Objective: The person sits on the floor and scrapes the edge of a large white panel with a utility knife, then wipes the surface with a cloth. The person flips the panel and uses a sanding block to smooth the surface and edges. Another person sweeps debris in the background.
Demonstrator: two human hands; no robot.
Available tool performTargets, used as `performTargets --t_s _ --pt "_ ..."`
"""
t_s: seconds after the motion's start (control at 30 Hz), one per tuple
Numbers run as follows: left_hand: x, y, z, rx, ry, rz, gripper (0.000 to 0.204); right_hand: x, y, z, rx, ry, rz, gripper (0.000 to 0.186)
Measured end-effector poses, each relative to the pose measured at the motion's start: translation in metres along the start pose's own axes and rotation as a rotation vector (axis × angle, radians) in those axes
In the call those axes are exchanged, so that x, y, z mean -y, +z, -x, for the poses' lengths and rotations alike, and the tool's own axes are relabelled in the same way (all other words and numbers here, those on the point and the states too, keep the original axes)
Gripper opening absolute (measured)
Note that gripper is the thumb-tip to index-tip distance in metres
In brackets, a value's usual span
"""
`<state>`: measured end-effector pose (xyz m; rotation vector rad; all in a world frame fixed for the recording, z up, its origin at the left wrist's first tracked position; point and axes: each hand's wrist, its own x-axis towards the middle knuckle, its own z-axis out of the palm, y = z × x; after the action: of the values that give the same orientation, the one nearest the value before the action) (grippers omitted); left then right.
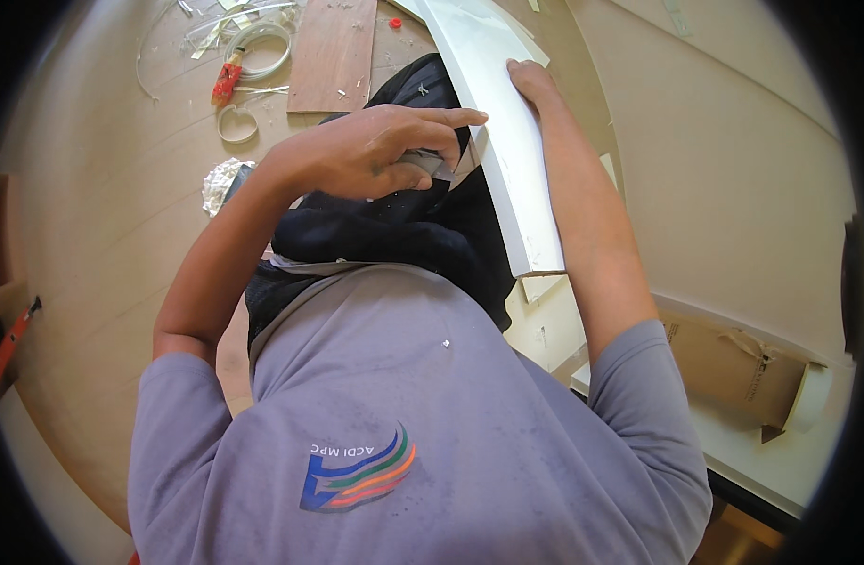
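Note:
A long white panel (515,179) lies slantwise across my lap, its near end by my shirt and its far end running out at the top. My right hand (534,85) grips the panel's right edge farther up, with the thumb on the top face. My left hand (380,151) is at the panel's left edge. Its index finger stretches out and touches that edge, while the thumb and other fingers are bent round a small flat greyish piece (425,164). Most of that piece is hidden by the fingers, so its kind is unclear.
Beyond my left arm lie a brown wooden board (330,56), a coil of white strip (279,49), a red-wrapped tool (227,83) and a red cap (395,23). Crumpled white material (223,186) sits nearer. An open cardboard box (724,367) is at right, an orange-red tool (16,341) far left.

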<state>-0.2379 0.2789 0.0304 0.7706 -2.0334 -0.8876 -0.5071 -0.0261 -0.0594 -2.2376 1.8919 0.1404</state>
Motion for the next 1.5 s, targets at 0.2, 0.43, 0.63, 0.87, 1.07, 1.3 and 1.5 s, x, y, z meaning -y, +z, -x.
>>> performTargets --t_s 0.2,0.43,0.63,0.87,1.07,1.3,1.5 --pt "0.001 -0.004 -0.012 0.186 0.030 0.131 0.024 0.001 -0.001 -0.008 -0.002 -0.001 0.033 0.060" --pt "-0.032 -0.009 -0.010 0.581 0.275 0.664 0.014 -0.001 -0.001 0.000 -0.006 0.026 -0.005 0.062" --pt "0.002 -0.039 0.000 -0.008 -0.252 0.471 0.020 0.004 0.002 0.006 -0.019 0.085 -0.061 0.060" --pt "0.054 -0.044 0.004 -0.473 -0.456 0.380 0.025 0.039 -0.006 0.024 -0.020 0.193 -0.114 0.052" --pt "0.106 -0.057 0.026 -0.588 -0.685 0.563 0.033 0.075 -0.008 0.055 -0.064 -0.356 -0.235 0.065" --pt "0.137 -0.051 0.042 -0.636 -0.818 0.612 0.034 0.110 -0.033 0.100 0.092 -0.417 -0.029 0.076" --pt "0.148 -0.053 0.035 -0.579 -0.830 0.587 0.034 0.102 -0.027 0.107 0.057 -0.504 0.008 0.064"
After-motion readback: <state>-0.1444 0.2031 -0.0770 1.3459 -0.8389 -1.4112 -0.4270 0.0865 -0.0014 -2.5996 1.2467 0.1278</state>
